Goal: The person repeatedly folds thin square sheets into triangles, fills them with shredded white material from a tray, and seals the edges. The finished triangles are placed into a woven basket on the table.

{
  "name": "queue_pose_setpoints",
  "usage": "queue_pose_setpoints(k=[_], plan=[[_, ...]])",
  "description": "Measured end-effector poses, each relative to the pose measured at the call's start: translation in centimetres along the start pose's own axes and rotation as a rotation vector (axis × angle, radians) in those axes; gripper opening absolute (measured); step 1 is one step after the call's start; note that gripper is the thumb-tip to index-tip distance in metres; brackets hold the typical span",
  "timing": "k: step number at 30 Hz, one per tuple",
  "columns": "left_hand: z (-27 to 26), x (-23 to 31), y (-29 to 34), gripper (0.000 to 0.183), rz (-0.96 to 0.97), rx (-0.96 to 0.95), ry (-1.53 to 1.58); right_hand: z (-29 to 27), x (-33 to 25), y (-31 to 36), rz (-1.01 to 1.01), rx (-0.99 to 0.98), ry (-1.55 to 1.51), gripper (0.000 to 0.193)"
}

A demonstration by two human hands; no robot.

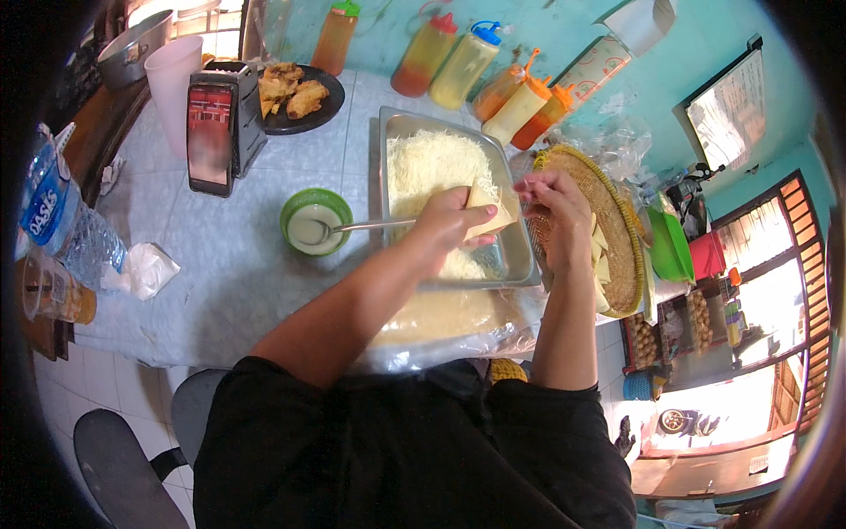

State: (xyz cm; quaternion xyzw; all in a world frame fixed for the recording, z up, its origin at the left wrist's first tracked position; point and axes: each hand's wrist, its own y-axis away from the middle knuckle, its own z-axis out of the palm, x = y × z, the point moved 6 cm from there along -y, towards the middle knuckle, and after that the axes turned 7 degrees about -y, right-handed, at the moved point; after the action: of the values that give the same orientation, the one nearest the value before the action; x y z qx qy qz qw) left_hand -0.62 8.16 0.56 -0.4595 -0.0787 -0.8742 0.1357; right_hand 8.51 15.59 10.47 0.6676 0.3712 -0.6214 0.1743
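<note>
My left hand (445, 225) is closed around a pale, thin pastry wrapper (492, 212), folded into a small parcel, above a metal tray (388, 132). White shreds (436, 154) are heaped in the tray. Just to the right of the wrapper, my right hand (564, 212) has its fingers bent and apart, with nothing visible in them. Left of the tray, a green bowl (291, 212) contains white paste, and a metal spoon (370, 225) leans out of it toward my left forearm. Pale folded pieces (600, 256) lie in a round woven basket (627, 220), partly hidden by my right forearm.
A plastic-covered stack of pale sheets (449, 319) lies at the table's front edge. Several squeeze bottles (463, 66) line the wall. A phone (210, 137) leans on a dark holder near a black plate (330, 110) of fried food. Far left stands a water bottle (75, 220).
</note>
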Motion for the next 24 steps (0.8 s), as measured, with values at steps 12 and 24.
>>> queue_pose_setpoints(k=[12, 24], plan=[[1.1, 1.9, 1.1, 0.027, -0.038, -0.058, 0.022, 3.6, 6.1, 4.0, 0.305, -0.386, -0.962, 0.064], [2.3, 1.8, 2.1, 0.027, 0.043, -0.175, -0.090, 1.2, 7.6, 4.4, 0.124, 0.044, -0.558, 0.048]])
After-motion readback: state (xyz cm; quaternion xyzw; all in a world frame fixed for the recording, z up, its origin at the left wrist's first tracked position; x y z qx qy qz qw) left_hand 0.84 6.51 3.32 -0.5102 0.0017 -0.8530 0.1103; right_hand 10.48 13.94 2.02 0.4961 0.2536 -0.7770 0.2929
